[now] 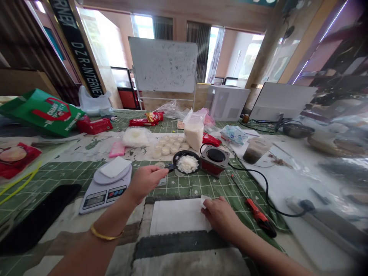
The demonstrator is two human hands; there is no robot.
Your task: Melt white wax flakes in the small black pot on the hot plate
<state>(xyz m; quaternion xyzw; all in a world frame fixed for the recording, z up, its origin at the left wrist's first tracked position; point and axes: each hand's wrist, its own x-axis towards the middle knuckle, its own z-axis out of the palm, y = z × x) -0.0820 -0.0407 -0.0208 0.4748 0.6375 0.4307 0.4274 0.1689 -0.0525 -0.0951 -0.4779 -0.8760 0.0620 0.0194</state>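
green cutting mat [184, 184], left hand [146, 182] gripping small black pan [184, 152], right hand [221, 216] pinching white sheet [179, 216]

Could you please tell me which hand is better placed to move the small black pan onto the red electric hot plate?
Left: the left hand grips the pan by its handle, right beside the hot plate. The right hand rests on a white sheet, farther away.

Green cutting mat [241, 191] between right hand [222, 216] and red-handled tool [260, 216], black cable [267, 191] beyond
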